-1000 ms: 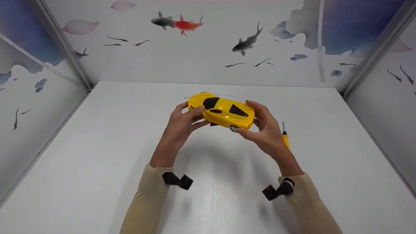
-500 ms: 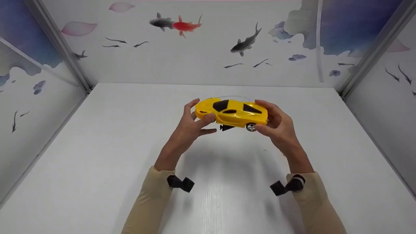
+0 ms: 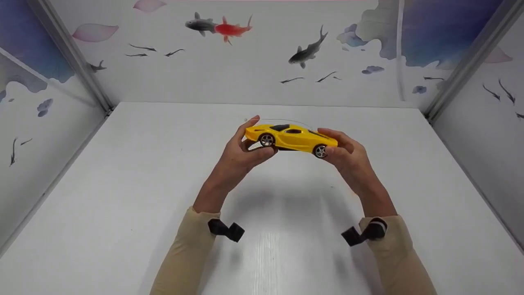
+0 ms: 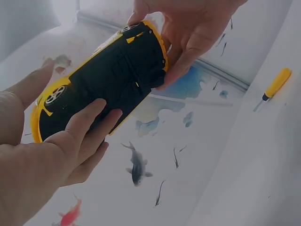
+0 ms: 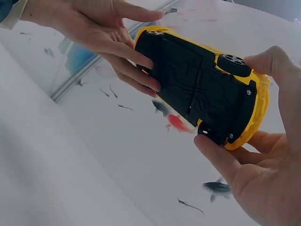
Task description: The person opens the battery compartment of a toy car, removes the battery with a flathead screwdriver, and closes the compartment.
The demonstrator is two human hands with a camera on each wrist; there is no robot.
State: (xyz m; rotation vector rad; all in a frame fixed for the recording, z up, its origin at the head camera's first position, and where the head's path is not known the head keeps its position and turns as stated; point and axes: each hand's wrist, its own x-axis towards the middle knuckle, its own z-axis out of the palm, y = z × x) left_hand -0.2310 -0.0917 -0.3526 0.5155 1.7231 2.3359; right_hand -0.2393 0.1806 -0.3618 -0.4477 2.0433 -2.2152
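A yellow toy sports car [image 3: 301, 137] with black windows is held above the white table, near side turned toward the head camera. A thin antenna wire arcs behind its roof. My left hand [image 3: 235, 159] supports the front end; its straight fingers lie against the black underside [image 4: 106, 77], and its thumb stands off the body. At the rear, my right hand [image 3: 352, 159] grips the car, thumb on the near rear wheel [image 5: 233, 65] and a finger at the opposite wheel. Screws show in the rear underside in the right wrist view.
A screwdriver [image 4: 277, 84] with a yellow handle lies on the table [image 3: 123, 184]; my right arm hides it in the head view. A back wall [image 3: 163, 78] with painted fish and side panels enclose the table.
The car has moved right and rolled, so both near wheels now show. My left thumb has shifted from the car's side to below the front wheel. The screwdriver has gone behind my right arm.
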